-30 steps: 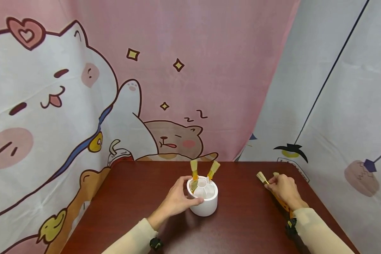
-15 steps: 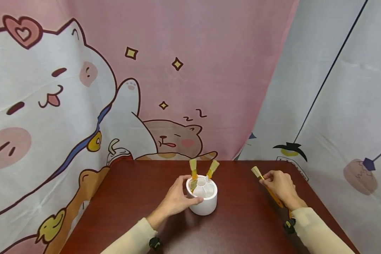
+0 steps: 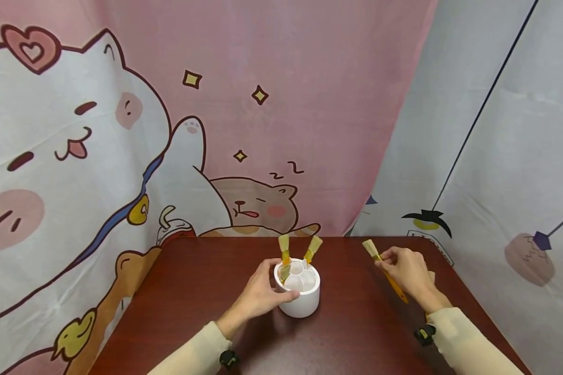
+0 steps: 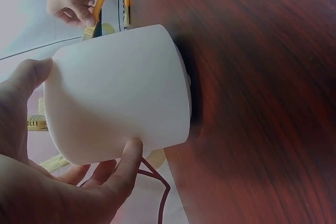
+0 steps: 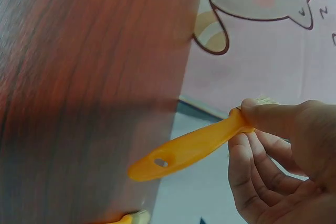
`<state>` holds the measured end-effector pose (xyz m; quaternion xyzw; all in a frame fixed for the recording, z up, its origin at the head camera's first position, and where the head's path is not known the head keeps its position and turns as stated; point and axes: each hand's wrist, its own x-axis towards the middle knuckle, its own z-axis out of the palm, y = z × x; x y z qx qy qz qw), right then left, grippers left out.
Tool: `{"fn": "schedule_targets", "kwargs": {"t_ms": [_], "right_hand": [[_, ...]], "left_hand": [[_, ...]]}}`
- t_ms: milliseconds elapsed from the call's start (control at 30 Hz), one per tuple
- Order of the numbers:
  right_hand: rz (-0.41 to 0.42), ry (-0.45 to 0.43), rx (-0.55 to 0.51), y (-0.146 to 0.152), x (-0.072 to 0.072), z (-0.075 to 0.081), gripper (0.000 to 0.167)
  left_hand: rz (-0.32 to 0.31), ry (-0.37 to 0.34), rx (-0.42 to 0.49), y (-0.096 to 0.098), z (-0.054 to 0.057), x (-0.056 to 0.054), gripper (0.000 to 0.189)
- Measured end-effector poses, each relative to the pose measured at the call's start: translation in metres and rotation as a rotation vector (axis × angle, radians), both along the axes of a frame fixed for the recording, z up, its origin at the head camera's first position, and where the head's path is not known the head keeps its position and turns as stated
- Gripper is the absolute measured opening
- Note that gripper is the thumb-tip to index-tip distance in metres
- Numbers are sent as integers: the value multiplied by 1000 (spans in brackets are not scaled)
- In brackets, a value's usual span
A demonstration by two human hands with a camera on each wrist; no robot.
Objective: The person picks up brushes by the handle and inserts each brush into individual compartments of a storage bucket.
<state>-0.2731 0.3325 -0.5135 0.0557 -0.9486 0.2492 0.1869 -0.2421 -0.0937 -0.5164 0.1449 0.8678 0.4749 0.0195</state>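
Observation:
My left hand point(image 3: 258, 294) grips the side of a white round holder point(image 3: 304, 304) with inner compartments, which stands upright on the table. In the left wrist view the thumb and fingers point(image 4: 128, 169) spread around the holder's smooth wall point(image 4: 121, 87). Several paint brushes, including one upright brush point(image 3: 284, 245) and one leaning brush point(image 3: 315, 245), stand in it with bristles up. Off to the right, my right hand point(image 3: 408, 273) pinches another paint brush with an orange handle point(image 5: 194, 142) near its ferrule, bristles up and tilted left, raised above the table.
Another orange-handled brush point(image 5: 126, 219) lies on the table's right side, mostly hidden by the right forearm in the head view. The dark red wooden table point(image 3: 347, 333) ends at a printed cartoon curtain point(image 3: 338, 130) at the back and sides.
My right hand has lifted the brush off the right side of the table and moved it slightly left. The left hand keeps its grip on the holder.

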Motion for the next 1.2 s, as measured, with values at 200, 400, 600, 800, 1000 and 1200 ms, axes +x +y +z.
{"fn": "schedule_targets", "kwargs": {"t_ms": [200, 400, 600, 800, 1000, 1200], "right_hand": [[19, 47, -2, -12, 6, 12, 21], [12, 46, -4, -23, 12, 21, 20], [31, 58, -24, -32, 17, 30, 18], [54, 68, -35, -41, 21, 37, 19], [76, 95, -41, -50, 24, 42, 18], [95, 110, -54, -61, 31, 49, 17]], "left_hand": [[12, 10, -29, 1, 0, 0, 101], [15, 17, -39, 1, 0, 0, 101], [9, 14, -36, 1, 0, 0, 100], [-1, 5, -31, 0, 1, 0, 101], [-1, -1, -26, 0, 1, 0, 100], [-2, -5, -20, 0, 1, -1, 100]]}}
